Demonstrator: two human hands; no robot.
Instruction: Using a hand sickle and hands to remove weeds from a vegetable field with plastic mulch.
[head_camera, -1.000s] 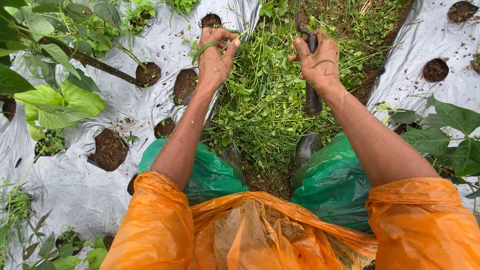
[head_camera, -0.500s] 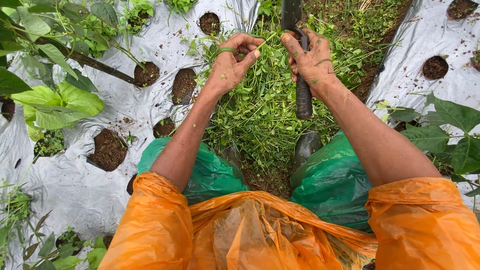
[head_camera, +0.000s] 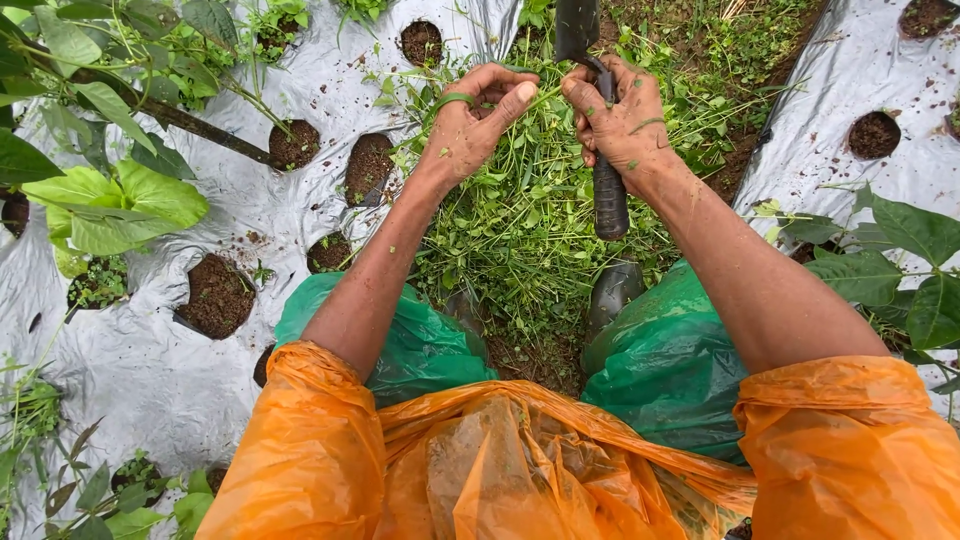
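My right hand (head_camera: 625, 125) grips a hand tool with a black handle (head_camera: 609, 200) and a dark blade (head_camera: 577, 28) pointing up and away from me. My left hand (head_camera: 470, 125) is raised beside it, fingers curled around thin green weed stems (head_camera: 452, 100), its thumb close to my right fingers. Both hands hover over a strip of cut green weeds (head_camera: 520, 230) lying between two sheets of silver plastic mulch. Bits of green stick to both hands.
Silver mulch (head_camera: 180, 390) on the left has round planting holes of dark soil (head_camera: 215, 295), some with broad-leafed plants (head_camera: 110, 200). More mulch (head_camera: 850, 70) and leaves (head_camera: 900, 260) lie right. Dark boots (head_camera: 612, 290), green trousers and orange raincoat sleeves fill the foreground.
Both hands have risen and drawn together. The tool has swung from lying low in the weeds to upright, and my left hand has come over next to my right with stems in it.
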